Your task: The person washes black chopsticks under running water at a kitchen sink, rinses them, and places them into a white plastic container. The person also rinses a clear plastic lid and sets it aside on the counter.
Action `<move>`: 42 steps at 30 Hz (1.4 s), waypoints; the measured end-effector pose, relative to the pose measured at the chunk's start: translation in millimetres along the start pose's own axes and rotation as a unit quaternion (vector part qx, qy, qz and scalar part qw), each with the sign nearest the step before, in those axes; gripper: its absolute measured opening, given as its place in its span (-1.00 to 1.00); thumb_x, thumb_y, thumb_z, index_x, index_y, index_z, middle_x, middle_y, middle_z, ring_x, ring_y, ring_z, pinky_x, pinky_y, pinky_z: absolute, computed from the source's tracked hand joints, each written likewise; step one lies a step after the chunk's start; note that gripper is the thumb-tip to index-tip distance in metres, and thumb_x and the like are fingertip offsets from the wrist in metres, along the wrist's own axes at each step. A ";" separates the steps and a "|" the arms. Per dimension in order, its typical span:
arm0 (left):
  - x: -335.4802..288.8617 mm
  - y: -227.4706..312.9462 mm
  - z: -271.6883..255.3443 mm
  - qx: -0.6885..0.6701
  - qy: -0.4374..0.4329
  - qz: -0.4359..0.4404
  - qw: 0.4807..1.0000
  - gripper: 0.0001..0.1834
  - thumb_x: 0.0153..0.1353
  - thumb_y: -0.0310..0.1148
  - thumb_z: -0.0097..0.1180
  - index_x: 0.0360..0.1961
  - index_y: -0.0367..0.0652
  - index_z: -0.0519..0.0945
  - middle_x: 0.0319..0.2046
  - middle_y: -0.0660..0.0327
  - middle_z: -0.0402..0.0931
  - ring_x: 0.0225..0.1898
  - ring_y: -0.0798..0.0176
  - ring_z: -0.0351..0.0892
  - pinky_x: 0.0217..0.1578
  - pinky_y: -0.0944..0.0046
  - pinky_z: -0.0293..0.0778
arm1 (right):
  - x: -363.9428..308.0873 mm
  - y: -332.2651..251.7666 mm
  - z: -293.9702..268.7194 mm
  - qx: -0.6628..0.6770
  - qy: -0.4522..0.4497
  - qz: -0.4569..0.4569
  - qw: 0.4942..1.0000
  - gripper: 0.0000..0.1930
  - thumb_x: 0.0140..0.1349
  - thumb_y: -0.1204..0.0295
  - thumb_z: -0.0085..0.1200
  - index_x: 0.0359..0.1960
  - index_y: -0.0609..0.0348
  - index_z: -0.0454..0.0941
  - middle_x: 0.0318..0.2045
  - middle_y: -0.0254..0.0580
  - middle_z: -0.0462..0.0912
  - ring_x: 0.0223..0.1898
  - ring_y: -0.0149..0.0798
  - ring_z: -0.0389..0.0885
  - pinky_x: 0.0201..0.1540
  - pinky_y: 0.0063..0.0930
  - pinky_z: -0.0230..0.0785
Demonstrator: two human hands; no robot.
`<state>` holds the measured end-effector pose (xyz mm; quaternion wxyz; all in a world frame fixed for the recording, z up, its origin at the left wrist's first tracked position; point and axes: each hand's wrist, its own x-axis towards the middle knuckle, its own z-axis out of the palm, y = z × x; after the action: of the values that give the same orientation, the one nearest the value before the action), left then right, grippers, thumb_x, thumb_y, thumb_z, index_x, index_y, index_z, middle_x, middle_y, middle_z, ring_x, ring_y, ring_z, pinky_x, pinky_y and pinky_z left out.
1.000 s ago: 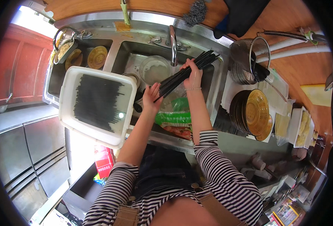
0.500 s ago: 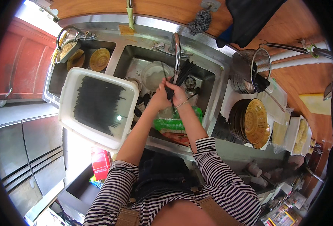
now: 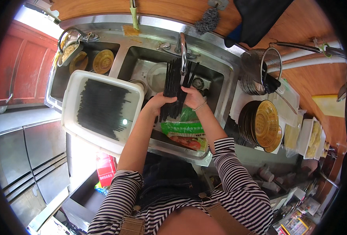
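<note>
My left hand (image 3: 161, 102) and my right hand (image 3: 194, 98) are both closed round a spread bundle of black chopsticks (image 3: 172, 84), gripping it from either side with the thumbs on top. The bundle lies under the spout of the chrome faucet (image 3: 183, 49), above the sink basin (image 3: 214, 80). A pale streak below the spout looks like running water. To the left, a white tub (image 3: 72, 84) holds many more black chopsticks (image 3: 101, 107) in liquid. Beneath my wrists, a green and clear plastic package (image 3: 181, 128) with reddish contents sits in the basin's near part.
A pale round dish (image 3: 156, 77) and a drain strainer (image 3: 198, 83) lie in the basin. Yellow-brown plates (image 3: 103, 62) are in the left basin. On the right counter stand stacked brown plates (image 3: 266, 121) and wire strainers (image 3: 273, 64). A steel scrubber (image 3: 207, 21) hangs on the wall.
My hands have moved apart, and the chopsticks have gone from a tight slanted bunch to a wider, more upright spread under the spout. More of the green package shows.
</note>
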<state>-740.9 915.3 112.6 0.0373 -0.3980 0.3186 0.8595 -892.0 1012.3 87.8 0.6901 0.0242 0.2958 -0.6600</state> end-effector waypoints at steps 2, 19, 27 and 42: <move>-2.9 0.2 -4.5 -0.010 -0.026 -0.005 1.000 -0.70 -0.01 -0.55 0.19 -0.18 -0.27 0.52 -0.29 0.18 0.55 -0.33 0.22 0.57 -0.32 0.22 0.47 | -1.5 1.8 2.6 -0.013 -0.053 -0.033 0.998 -0.67 0.15 0.54 -0.02 -0.02 0.33 0.39 -0.12 -0.10 0.54 -0.05 -0.15 0.51 0.04 -0.26 0.33; 89.6 147.6 -21.0 0.769 0.329 0.291 0.464 -0.86 0.03 -0.41 0.00 -0.37 -0.10 0.56 -0.32 0.11 0.47 -0.24 0.00 0.52 -0.29 0.11 0.48 | 78.6 21.8 17.5 -0.064 0.296 -0.233 0.924 -0.86 -0.02 0.58 0.20 -0.40 0.27 0.52 -0.46 -0.20 0.59 -0.37 -0.32 0.52 -0.26 -0.54 0.32; 121.4 199.1 -7.8 0.809 0.200 0.347 0.430 -0.87 -0.07 -0.45 0.06 -0.43 -0.19 0.50 -0.35 0.07 0.48 -0.29 -0.04 0.53 -0.27 0.05 0.47 | 55.9 8.0 13.8 -0.001 0.266 -0.160 0.951 -0.86 0.00 0.62 0.12 -0.35 0.32 0.54 -0.42 -0.15 0.60 -0.35 -0.24 0.57 -0.30 -0.45 0.38; 115.2 148.6 -19.0 0.652 0.384 0.421 0.500 -0.90 0.01 -0.45 -0.03 -0.43 -0.16 0.52 -0.39 0.06 0.49 -0.35 -0.04 0.52 -0.34 0.04 0.45 | 3.4 -0.2 54.8 -0.033 0.227 -0.256 0.939 -0.89 -0.02 0.58 0.19 -0.42 0.29 0.54 -0.47 -0.24 0.59 -0.46 -0.37 0.54 -0.41 -0.51 0.35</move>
<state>-854.0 764.5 98.9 -0.2058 -0.3713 0.9014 0.0851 -871.7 986.1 131.5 0.4124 0.0741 0.4623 -0.7815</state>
